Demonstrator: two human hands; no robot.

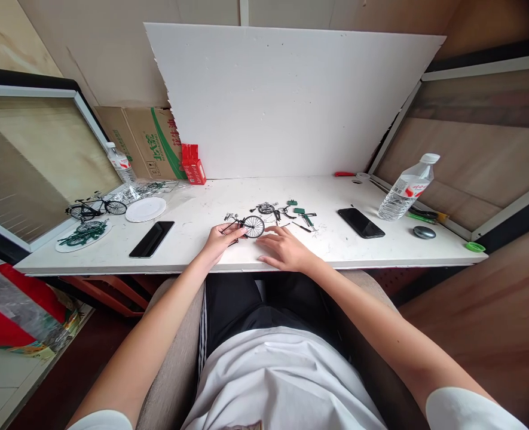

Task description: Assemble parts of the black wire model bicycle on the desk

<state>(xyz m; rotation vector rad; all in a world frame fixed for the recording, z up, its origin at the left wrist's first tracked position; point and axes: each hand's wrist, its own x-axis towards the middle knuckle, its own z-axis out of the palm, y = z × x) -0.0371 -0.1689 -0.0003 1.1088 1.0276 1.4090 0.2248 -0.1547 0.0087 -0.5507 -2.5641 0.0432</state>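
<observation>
Small black spoked-wheel model bicycle (pixel 254 226) over flat white desk (pixel 192 215), pinched in left hand (pixel 222 242). Right hand (pixel 286 248) just right of bicycle, fingers parted, seemingly bare; wheel contact unclear. Loose black plastic parts (pixel 266 208) beyond bicycle. Step in hand: likely assembly; next move calls for steady left hold, fine right pinch.

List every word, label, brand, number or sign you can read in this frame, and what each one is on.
"花生油", in red on the cardboard box.
"北大荒", apparently, in stylised green on the same box; the print beneath is too small to read.
Red carton: pale print, too small to read.
Left bottle and right bottle: red-and-white labels, too blurred to read.
</observation>
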